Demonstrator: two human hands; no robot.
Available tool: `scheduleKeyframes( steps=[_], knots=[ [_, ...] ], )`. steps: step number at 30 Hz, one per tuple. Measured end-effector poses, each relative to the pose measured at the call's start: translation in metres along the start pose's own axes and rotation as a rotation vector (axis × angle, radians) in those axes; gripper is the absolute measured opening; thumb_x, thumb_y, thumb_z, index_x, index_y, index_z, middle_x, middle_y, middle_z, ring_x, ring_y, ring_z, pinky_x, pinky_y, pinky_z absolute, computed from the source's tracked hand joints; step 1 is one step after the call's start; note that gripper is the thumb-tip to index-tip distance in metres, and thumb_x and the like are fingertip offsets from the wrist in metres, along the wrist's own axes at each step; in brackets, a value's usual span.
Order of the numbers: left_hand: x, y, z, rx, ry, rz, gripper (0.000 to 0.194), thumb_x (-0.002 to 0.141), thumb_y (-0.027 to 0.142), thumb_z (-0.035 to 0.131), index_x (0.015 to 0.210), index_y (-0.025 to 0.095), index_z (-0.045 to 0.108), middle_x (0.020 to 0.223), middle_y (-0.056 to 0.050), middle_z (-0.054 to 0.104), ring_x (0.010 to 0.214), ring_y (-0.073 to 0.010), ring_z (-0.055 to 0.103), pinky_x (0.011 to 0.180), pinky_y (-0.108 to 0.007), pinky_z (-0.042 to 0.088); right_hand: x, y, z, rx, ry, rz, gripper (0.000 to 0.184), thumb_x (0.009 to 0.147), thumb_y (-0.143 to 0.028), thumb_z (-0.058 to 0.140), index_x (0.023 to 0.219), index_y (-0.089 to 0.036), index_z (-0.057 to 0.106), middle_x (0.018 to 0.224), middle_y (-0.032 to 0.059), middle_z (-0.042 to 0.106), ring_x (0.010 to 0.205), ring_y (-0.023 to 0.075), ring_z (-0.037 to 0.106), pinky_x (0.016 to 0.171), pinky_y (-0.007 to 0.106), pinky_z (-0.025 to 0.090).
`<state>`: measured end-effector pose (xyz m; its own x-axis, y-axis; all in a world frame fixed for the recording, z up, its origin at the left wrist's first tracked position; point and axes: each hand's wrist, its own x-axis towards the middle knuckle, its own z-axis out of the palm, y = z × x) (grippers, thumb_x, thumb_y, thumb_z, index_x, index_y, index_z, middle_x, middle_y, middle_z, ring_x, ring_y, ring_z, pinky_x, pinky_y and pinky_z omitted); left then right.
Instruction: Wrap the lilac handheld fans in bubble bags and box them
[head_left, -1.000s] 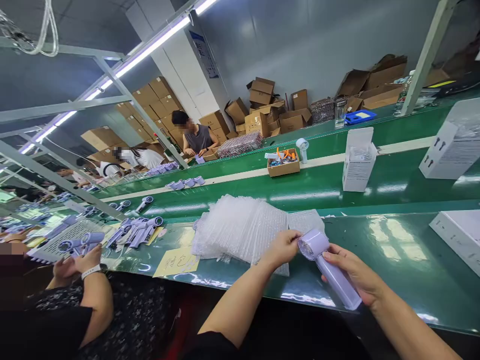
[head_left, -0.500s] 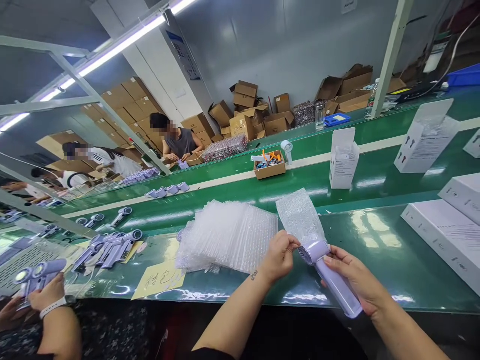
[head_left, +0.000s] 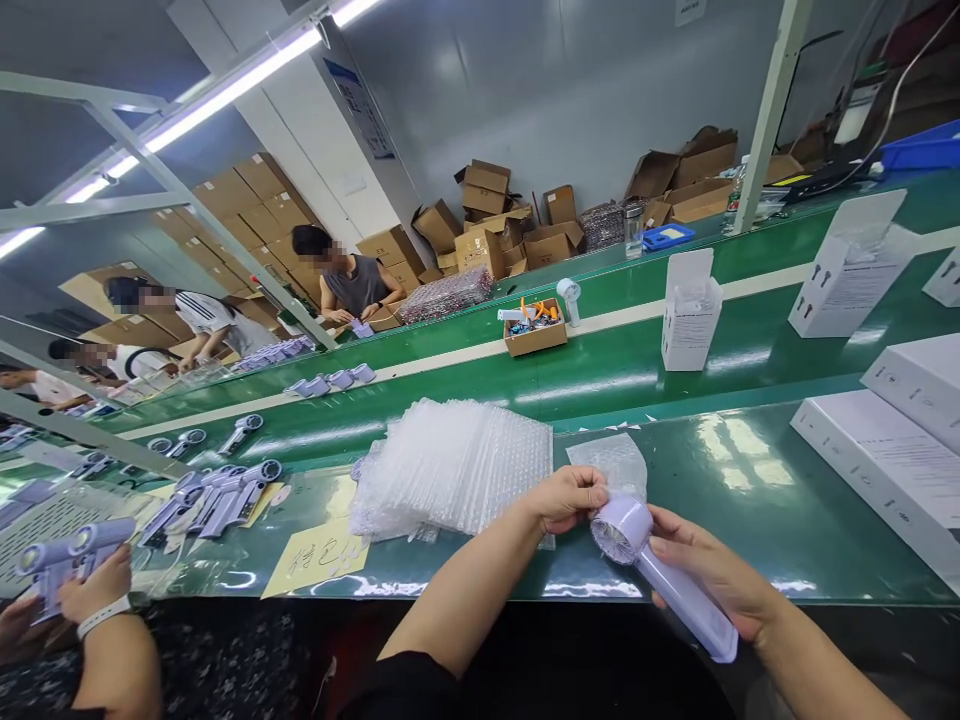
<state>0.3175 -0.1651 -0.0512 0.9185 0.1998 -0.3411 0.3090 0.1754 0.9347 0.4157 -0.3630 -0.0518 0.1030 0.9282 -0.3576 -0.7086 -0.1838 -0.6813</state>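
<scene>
My right hand (head_left: 709,570) is wrapped round the handle of a light purple handheld fan (head_left: 679,590), just under its round head. The fan tilts, head up and left, over the bench's front edge. With closed fingers, my left hand (head_left: 571,497) pinches a clear bubble wrap bag (head_left: 616,462) beside the fan's head. The bag lies behind the head; whether any of the fan is inside it I cannot tell. To the left of my hands is a thick stack of bubble wrap bags (head_left: 457,470).
A yellow paper note (head_left: 319,562) and several purple fans (head_left: 217,500) lie to the left, near a co-worker's hands (head_left: 97,590). White boxes (head_left: 877,460) stand at right. An open white carton (head_left: 690,315) and a small parts box (head_left: 536,335) sit on the green conveyor (head_left: 615,360).
The fan has moved slightly down, its head turned more towards me. My left hand has shifted up to the bag's edge, and the bag now shows lower and more folded.
</scene>
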Motion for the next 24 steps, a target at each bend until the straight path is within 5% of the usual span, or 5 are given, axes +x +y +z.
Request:
scheduleKeyframes(
  steps=[5, 8, 15, 21, 24],
  knots=[
    [-0.009, 0.008, 0.007, 1.069, 0.31, 0.225, 0.011, 0.087, 0.025, 0.044, 0.092, 0.017, 0.05, 0.085, -0.004, 0.055, 0.068, -0.0132, 0.052, 0.062, -0.026, 0.042, 0.0, -0.008, -0.01, -0.061, 0.114, -0.02, 0.047, 0.077, -0.03, 0.068, 0.12, -0.026, 0.05, 0.098, 0.002, 0.058, 0.066, 0.013, 0.058, 0.058, 0.03, 0.055],
    [-0.015, 0.02, 0.014, 1.51, 0.369, 0.386, 0.016, 0.088, 0.018, 0.039, 0.099, 0.017, 0.051, 0.089, -0.007, 0.058, 0.073, -0.0159, 0.056, 0.064, -0.027, 0.044, 0.003, -0.007, -0.007, -0.146, 0.161, -0.047, 0.04, 0.076, -0.032, 0.069, 0.113, -0.026, 0.053, 0.107, 0.0015, 0.056, 0.073, 0.0136, 0.059, 0.057, 0.029, 0.055],
    [-0.021, 0.025, 0.026, 1.711, 0.287, 0.975, 0.016, 0.088, 0.016, 0.038, 0.082, 0.016, 0.053, 0.066, -0.002, 0.054, 0.062, -0.0141, 0.053, 0.055, -0.025, 0.042, 0.009, -0.003, 0.0, -0.042, 0.267, -0.124, 0.038, 0.074, -0.034, 0.071, 0.105, -0.023, 0.053, 0.085, -0.0008, 0.059, 0.056, 0.0106, 0.056, 0.051, 0.029, 0.055],
    [-0.013, -0.002, 0.022, 1.562, 0.62, 0.919, 0.015, 0.087, 0.015, 0.039, 0.09, 0.014, 0.054, 0.068, -0.003, 0.056, 0.063, -0.0147, 0.054, 0.056, -0.025, 0.044, 0.005, -0.005, 0.001, 0.01, 0.385, -0.227, 0.041, 0.071, -0.033, 0.075, 0.103, -0.025, 0.053, 0.09, -0.002, 0.06, 0.062, 0.0125, 0.06, 0.055, 0.032, 0.058],
    [-0.013, -0.014, 0.038, 1.512, 0.624, 0.825, 0.011, 0.084, 0.014, 0.041, 0.079, 0.017, 0.051, 0.065, -0.003, 0.054, 0.059, -0.0143, 0.053, 0.053, -0.025, 0.042, 0.006, -0.002, 0.0, 0.044, 0.429, -0.222, 0.041, 0.068, -0.033, 0.077, 0.099, -0.023, 0.053, 0.083, -0.0026, 0.061, 0.058, 0.0135, 0.062, 0.053, 0.031, 0.057]
  ],
)
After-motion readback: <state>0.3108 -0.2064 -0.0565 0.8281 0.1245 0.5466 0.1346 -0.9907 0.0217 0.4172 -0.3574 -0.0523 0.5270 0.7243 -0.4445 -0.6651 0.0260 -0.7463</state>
